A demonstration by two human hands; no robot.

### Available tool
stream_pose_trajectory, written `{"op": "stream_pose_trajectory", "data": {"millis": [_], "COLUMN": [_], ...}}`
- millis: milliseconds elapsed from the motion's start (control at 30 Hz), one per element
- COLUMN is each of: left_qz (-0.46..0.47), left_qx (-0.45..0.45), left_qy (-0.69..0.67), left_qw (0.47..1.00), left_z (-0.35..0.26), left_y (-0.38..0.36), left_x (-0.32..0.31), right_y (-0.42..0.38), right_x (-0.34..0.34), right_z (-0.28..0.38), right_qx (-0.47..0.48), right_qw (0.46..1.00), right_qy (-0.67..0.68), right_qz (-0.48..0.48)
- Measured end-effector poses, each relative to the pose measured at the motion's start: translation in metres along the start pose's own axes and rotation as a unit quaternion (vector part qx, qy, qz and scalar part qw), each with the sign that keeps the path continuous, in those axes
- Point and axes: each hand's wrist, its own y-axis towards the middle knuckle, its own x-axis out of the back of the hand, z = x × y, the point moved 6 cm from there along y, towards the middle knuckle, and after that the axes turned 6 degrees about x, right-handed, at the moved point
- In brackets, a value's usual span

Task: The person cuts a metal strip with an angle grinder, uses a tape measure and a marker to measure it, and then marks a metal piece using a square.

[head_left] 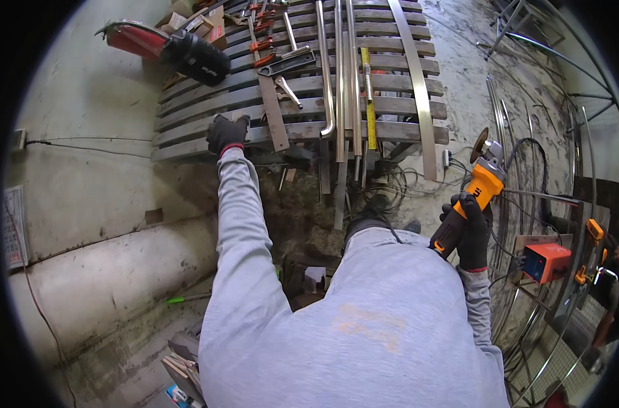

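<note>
Orange-and-black angle grinder (485,182) is in the gloved right hand (474,230), fingers wrapped round its body, just off the slatted worktop's (399,130) near right corner. Left hand (228,134) is at the near edge toward the left corner, can't tell if it's gripping anything. I'd go two-handed and keep the disc (480,145) clear of sleeves.

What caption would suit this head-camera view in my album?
Right hand gripping an orange angle grinder, left hand at the edge of a slatted bench.

That's an orange-and-black grinder (485,182) in the right hand (471,228), its disc (480,145) end pointing away from the body.
</note>
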Motion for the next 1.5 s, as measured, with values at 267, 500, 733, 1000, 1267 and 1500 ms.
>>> {"op": "stream_pose_trajectory", "data": {"millis": [267, 500, 733, 1000, 1267, 1500], "left_qz": [0.368, 0.725, 0.675, 0.704, 0.519, 0.554], "left_qx": [-0.462, -0.241, -0.255, -0.215, -0.399, -0.328], "left_qy": [-0.438, -0.386, -0.429, -0.438, -0.371, -0.41], "left_qw": [0.678, 0.517, 0.544, 0.517, 0.658, 0.646], "left_z": [-0.135, -0.149, -0.125, -0.11, -0.114, -0.101], "left_y": [-0.349, -0.431, -0.42, -0.425, -0.371, -0.314], "left_x": [0.015, 0.022, 0.016, 0.016, 0.033, 0.036], "right_y": [0.006, 0.022, 0.016, 0.002, 0.002, 0.015], "right_x": [-0.029, -0.071, -0.089, -0.102, -0.096, -0.079], "right_z": [0.02, 0.039, 0.017, 0.006, -0.008, -0.022], "right_qx": [0.011, 0.102, 0.116, 0.052, 0.034, 0.047], "right_qw": [0.998, 0.984, 0.973, 0.966, 0.972, 0.977], "right_qy": [0.037, 0.032, -0.002, 0.082, 0.063, 0.027], "right_qz": [0.049, 0.143, 0.202, 0.241, 0.225, 0.208]}}
